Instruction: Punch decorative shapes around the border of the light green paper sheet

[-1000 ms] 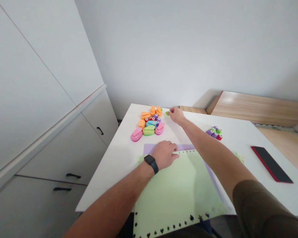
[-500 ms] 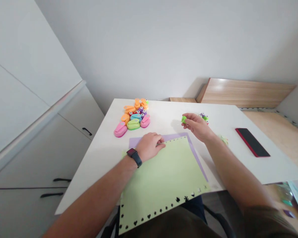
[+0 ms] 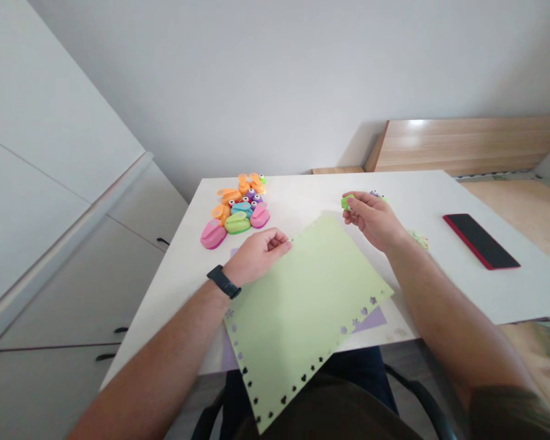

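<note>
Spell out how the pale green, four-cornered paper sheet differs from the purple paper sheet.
Layering: the pale green paper sheet is on top, mostly in view; the purple paper sheet is beneath, mostly covered. Edges: the green sheet has cut-out shapes along its edges; no cut-outs can be made out in the visible parts of the purple sheet. Colour: the green sheet is pale green, the purple sheet light purple. Both are thin sheets.

Two pink punches, one green sheet (and one wristwatch) are visible.
</note>
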Demonstrator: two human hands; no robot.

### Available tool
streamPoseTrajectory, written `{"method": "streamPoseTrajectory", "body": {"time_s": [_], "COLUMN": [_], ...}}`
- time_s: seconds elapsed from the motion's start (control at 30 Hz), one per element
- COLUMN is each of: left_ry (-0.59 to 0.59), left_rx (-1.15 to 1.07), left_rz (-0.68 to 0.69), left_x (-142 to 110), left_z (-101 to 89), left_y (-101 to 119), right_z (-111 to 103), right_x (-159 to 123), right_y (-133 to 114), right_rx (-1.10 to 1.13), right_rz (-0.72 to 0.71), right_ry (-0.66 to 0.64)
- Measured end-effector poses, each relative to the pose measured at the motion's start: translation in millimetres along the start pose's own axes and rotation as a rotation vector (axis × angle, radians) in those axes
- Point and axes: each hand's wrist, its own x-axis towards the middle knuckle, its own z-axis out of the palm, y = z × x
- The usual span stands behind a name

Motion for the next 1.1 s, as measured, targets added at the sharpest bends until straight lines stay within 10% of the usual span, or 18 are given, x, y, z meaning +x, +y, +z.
{"method": "streamPoseTrajectory", "body": {"time_s": [0.23,0.6,1.1], "left_ry": [0.049,-0.272,-0.258], "left_rx": [-0.177,-0.424,-0.481], "left_rz": [-0.173,-0.309,-0.102], "left_x": [-1,-7,-5], "left_z": [4.5,5.7,19.5], "left_y": [-5,4,7], "right_z": [-4,4,17], "right_x": [4,-1,-6], "right_y": [3,16,24], "right_rx": [-0.04,-0.123,-0.29], "right_rz": [-0.04,0.016,-0.022], "right_ry": [0.023,-0.139,-0.279]}}
